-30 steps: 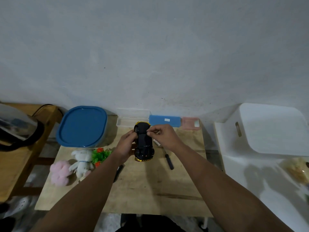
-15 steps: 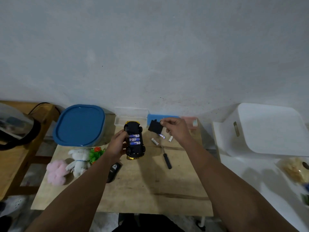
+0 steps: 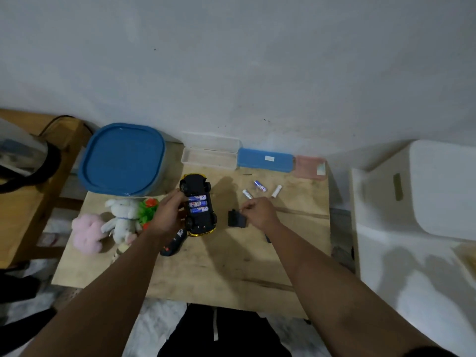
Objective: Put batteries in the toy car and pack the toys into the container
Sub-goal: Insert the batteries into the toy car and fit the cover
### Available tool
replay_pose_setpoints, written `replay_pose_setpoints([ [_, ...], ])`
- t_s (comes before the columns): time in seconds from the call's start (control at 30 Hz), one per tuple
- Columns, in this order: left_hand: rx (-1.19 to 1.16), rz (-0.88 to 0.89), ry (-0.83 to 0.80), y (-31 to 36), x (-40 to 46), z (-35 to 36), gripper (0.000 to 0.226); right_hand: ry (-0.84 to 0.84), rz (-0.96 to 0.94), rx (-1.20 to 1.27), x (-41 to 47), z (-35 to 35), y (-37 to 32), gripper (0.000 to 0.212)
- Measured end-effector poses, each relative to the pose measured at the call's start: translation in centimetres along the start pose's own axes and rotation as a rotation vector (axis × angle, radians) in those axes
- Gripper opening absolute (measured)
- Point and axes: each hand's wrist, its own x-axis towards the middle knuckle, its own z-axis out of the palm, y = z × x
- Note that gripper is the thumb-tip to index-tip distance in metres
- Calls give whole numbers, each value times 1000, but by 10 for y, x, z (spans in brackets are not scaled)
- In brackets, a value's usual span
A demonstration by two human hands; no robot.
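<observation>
left hand point(image 3: 168, 215) grips toy car point(image 3: 198, 205) | right hand point(image 3: 258, 212) seemingly pinches battery cover point(image 3: 237, 219)

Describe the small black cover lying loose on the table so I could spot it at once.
Start at the wooden table and find the upturned toy car held by the left hand. Just right of it, the right hand touches a battery cover, the only flat black square there, unlike the pale cylindrical loose batteries behind it.
</observation>
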Motion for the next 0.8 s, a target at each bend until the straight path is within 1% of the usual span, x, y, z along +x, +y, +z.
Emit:
replay_pose_setpoints([
  [0.07, -9, -4, 0, -3, -2, 0, 48, 3, 21, -77, 4, 3, -1, 16],
  [0.17, -39, -8, 1, -5, -4, 2, 40, 13, 34, -183, 8, 4, -6, 21],
  [0.27, -73, -10, -5, -5, -7, 8, 36, 6, 50, -263, 9, 5, -13, 21],
  [0.43, -88, -23, -4, 2, -15, 14, 41, 14, 100, -295, 5, 9, -19, 21],
  [0.53, -72, -18, -3, 4, -20, 16, 32, 26, 127, -314, 3, 9, -20, 22],
  [0.63, -68, -22, 1, 8, -26, 16, 30, 36, 153, -326, 0, 9, -22, 24],
  [0.8, -25, 4, -13, 15, -34, 11, 27, 70, 122, -305, -15, -3, -31, 20],
])
